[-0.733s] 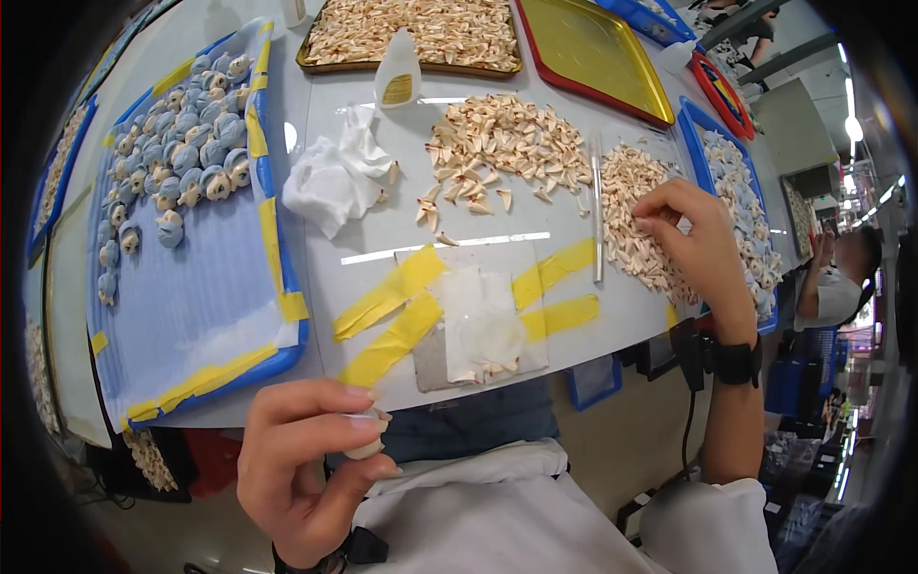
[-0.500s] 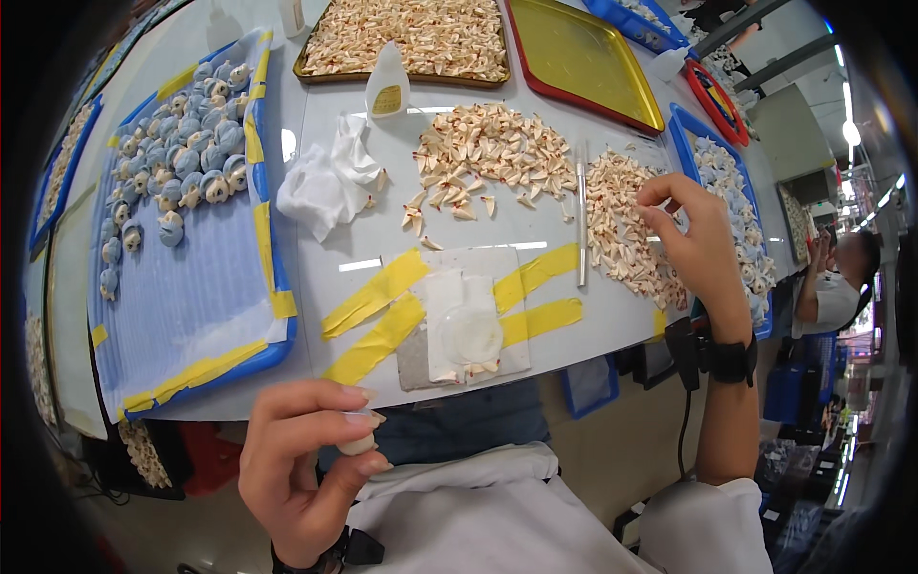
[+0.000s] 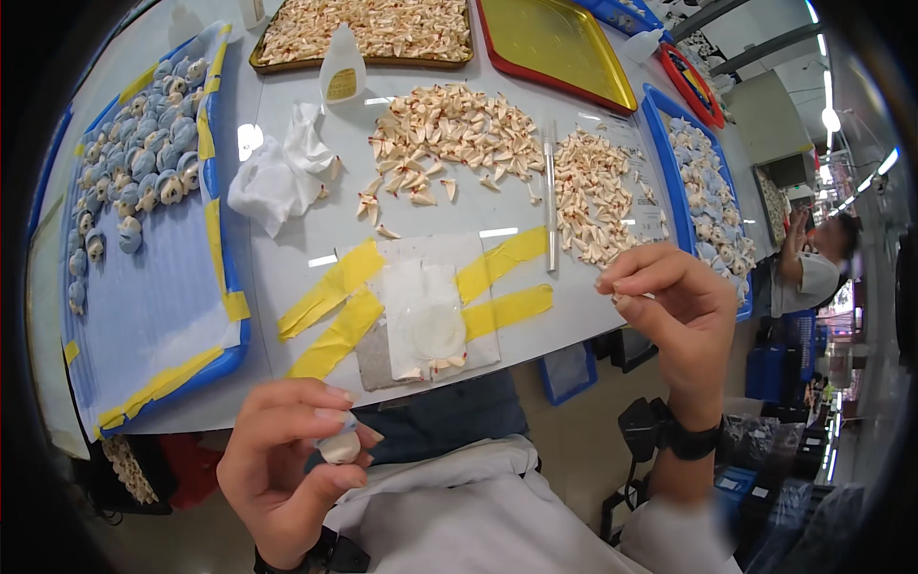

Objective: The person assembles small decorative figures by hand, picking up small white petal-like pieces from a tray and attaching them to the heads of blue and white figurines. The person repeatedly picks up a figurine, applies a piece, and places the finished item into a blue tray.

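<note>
Between the thumb and fingers of my left hand [image 3: 292,469] is a small round figure piece [image 3: 341,446], cream with a blue cap-like part, held near the table's front edge. My right hand [image 3: 674,320] is closed in a pinch to the right, just below the smaller pile of pale pieces [image 3: 598,196]. A tiny pale piece [image 3: 615,298] barely shows at its fingertips; its shape is hidden. Between the hands, on a board [image 3: 382,359] fixed with yellow tape, lie a white pad and a clear round disc [image 3: 433,330]. A larger pile of cream pointed pieces with reddish tips [image 3: 459,134] lies beyond.
A blue tray [image 3: 239,277] with blue-and-cream figures stands left; another blue tray [image 3: 677,191] is at right. Crumpled tissue [image 3: 277,182], a white squeeze bottle [image 3: 342,72], a metal rod [image 3: 551,201] and a gold tray [image 3: 555,48] lie around. A person [image 3: 813,268] sits far right.
My right hand has come away from the right pile, nearer to me, with its fingers pinched. The figure in my left hand shows more of its side. The whole view has shifted.
</note>
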A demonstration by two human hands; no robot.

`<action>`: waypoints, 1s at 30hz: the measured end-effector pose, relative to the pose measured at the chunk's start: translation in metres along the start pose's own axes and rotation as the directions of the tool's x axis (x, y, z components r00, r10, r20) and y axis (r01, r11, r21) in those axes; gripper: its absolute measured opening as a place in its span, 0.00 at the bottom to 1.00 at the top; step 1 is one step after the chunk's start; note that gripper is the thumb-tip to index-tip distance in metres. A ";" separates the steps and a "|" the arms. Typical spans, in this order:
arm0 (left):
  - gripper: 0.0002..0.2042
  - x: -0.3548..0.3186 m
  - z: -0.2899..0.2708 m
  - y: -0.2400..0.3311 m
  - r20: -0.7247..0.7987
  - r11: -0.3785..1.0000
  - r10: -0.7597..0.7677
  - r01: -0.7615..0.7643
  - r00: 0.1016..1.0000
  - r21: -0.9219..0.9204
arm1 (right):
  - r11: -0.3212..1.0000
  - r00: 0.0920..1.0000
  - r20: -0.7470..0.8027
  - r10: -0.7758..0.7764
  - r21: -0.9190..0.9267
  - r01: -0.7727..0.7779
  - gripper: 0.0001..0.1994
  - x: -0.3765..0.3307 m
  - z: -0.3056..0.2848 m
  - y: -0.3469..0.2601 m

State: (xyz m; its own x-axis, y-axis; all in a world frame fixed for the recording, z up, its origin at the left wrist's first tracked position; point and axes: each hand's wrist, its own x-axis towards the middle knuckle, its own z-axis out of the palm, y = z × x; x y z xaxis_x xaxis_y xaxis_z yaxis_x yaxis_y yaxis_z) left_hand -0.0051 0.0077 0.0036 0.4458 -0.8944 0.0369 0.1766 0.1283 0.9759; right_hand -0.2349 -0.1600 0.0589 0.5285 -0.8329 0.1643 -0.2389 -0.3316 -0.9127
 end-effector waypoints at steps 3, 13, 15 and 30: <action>0.17 0.000 -0.006 -0.001 0.101 0.993 0.021 -0.009 0.995 -0.120 | 0.994 0.999 0.002 0.042 0.103 -0.042 0.08 -0.001 0.007 -0.006; 0.17 0.004 -0.007 -0.003 0.215 0.942 -0.027 0.097 0.976 -0.323 | 0.998 0.998 0.057 -0.036 -0.047 0.039 0.07 0.026 0.050 -0.029; 0.17 0.006 -0.011 -0.005 0.237 0.950 0.003 0.071 0.972 -0.305 | 0.985 0.988 0.121 -0.099 -0.128 0.114 0.07 0.029 0.057 -0.029; 0.20 0.012 -0.008 -0.016 0.196 0.984 0.071 -0.036 0.978 -0.174 | 0.822 0.912 0.369 -0.176 -0.454 0.343 0.09 0.047 0.083 -0.036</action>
State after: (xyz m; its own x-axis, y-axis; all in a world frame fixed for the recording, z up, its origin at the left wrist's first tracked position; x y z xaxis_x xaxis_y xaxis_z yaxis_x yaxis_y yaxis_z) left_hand 0.0045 -0.0015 -0.0134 0.2762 -0.9498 0.1472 0.3108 0.2332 0.9214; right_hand -0.1342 -0.1500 0.0687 0.8251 -0.5379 0.1727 -0.3854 -0.7594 -0.5242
